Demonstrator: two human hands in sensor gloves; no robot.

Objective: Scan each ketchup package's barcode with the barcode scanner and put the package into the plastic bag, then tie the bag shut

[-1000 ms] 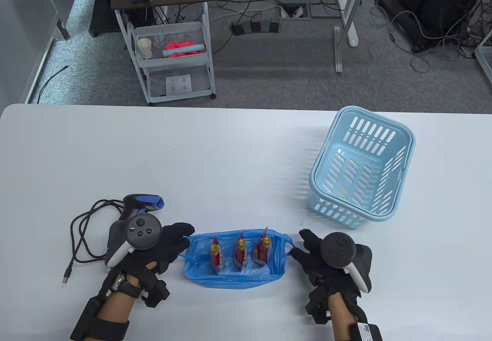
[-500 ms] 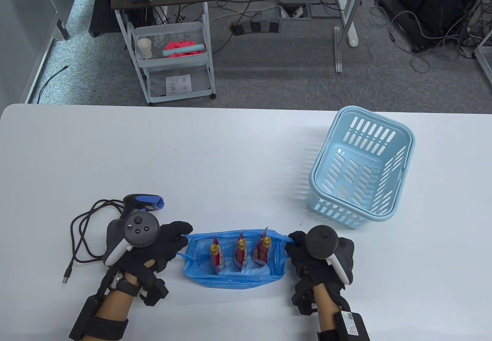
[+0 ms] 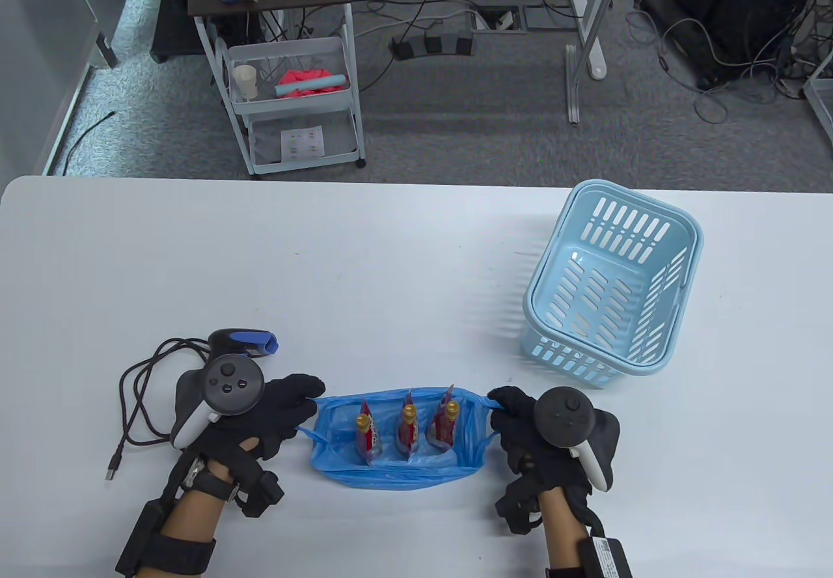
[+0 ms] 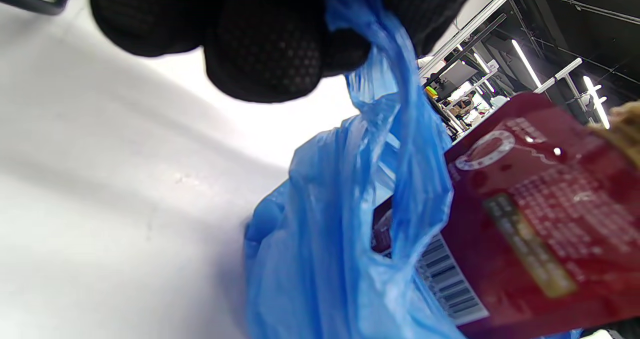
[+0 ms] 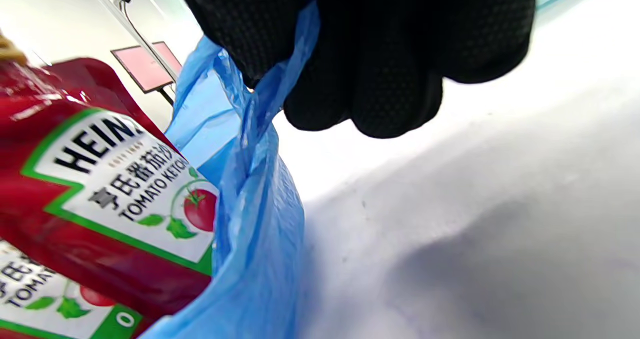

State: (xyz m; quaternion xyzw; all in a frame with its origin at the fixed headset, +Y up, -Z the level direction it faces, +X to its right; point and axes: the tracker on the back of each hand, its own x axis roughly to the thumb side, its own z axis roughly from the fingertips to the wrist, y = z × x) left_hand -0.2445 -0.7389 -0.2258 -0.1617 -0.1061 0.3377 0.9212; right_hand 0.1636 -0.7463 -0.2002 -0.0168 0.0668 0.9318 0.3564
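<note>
A blue plastic bag lies open near the table's front edge with three red ketchup packages standing inside. My left hand pinches the bag's left handle. My right hand pinches the bag's right handle. The left wrist view shows one package's barcode side behind the blue plastic. A red package with its tomato label fills the left of the right wrist view. The black and blue barcode scanner lies on the table behind my left hand, its cable coiled to the left.
A light blue plastic basket stands on the right of the white table. Beyond the table's far edge stands a white trolley on the floor.
My right hand has moved left to the bag's right handle and closed its fingers on it. The left hand stayed on the left handle.
</note>
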